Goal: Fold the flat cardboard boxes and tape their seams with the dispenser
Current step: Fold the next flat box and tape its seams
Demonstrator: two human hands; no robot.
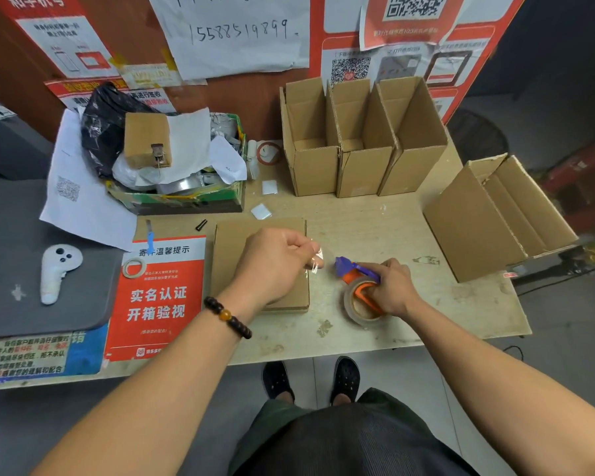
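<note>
Posters in red and white paper cover the brown wall behind a pale, scuffed wooden table (409,228), whose top is flecked with torn tape residue. From my remote seat I see my left hand (272,266) over a flat cardboard box (231,255), a matte brown corrugated rectangle lying flat near the table's middle, its long axis running from the near edge toward the wall. That hand's fingers are curled, thumb and forefinger pinching the crinkled, glossy free end of clear tape (315,261), just beside the box's right edge. My right hand (390,290) wraps around the tape dispenser (359,286), fingers closed about its orange plastic frame; its purple cutter head points left toward the other hand, and the translucent round roll rests on the table below it. I cannot tell whether the tape strip runs unbroken between both hands.

Three folded boxes (358,139) stand upright side by side at the wall, tops open, corrugated edges showing. A fourth open box (488,218) lies tilted on its side at the right end of the table. Left of them a green carton (186,197) brims with crumpled paper and black plastic. A smooth white controller (57,271) lies on a grey mat (14,235). A dark bead bracelet (227,316) circles my left wrist.
</note>
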